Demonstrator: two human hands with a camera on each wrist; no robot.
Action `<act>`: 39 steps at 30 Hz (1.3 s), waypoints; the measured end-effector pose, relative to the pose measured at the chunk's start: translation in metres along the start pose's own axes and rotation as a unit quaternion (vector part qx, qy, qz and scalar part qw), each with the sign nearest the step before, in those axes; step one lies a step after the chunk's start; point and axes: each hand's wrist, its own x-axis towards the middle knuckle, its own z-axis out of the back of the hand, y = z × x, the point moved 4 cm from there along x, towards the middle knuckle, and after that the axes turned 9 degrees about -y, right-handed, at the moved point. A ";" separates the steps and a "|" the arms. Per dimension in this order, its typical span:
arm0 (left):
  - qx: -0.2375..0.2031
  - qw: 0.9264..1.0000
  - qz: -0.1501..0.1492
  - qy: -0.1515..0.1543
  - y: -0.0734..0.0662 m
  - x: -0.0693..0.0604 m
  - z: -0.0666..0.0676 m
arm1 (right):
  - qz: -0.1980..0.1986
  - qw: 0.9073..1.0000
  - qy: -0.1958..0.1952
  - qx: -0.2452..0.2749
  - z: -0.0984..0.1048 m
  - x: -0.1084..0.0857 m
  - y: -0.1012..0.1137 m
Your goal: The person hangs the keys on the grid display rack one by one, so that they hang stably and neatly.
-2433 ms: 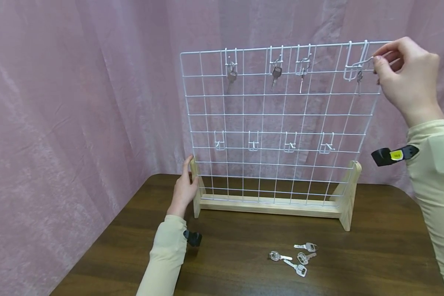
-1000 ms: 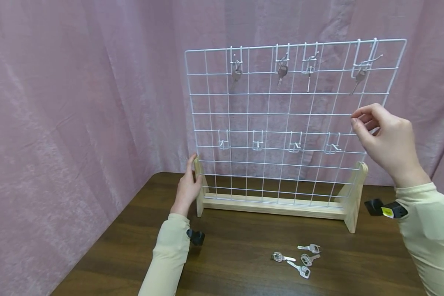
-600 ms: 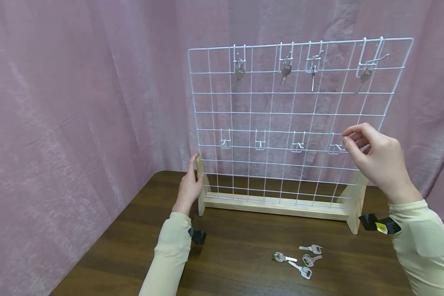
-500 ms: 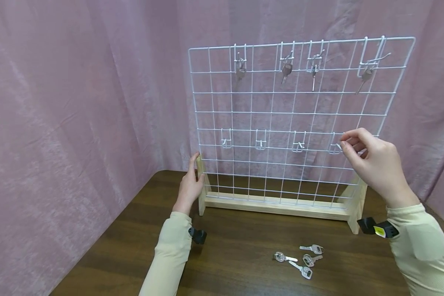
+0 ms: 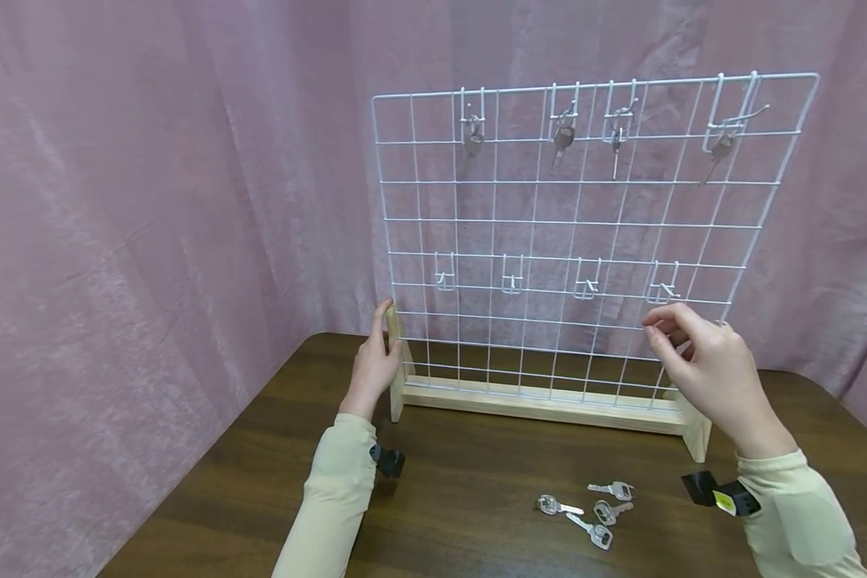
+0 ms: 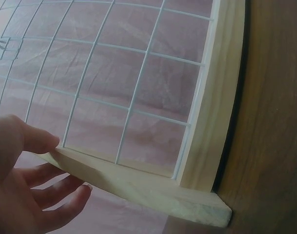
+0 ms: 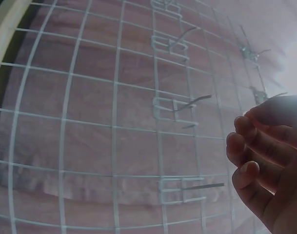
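At the rack's left end my left hand grips the pale wooden side leg, thumb on one face and fingers on the other. My right hand hovers in front of the lower right of the white wire grid, its fingers loosely curled and nothing seen between them. Just above it is a bare hook of the lower row. Along the top row hang a key, a second key, a key turned edge-on and a key at the far right.
Several loose keys lie together on the brown wooden table in front of the rack. Other bare hooks line the lower row. A pink curtain hangs behind and at the left.
My right hand has let go of the top right hook, where a key now hangs, and has come down and left. The left hand stays on the side leg. The view has shifted slightly.
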 end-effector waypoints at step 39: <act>-0.003 1.000 0.011 0.015 0.000 -0.001 0.000 | 0.025 0.953 0.302 -0.004 -0.061 -0.039 0.000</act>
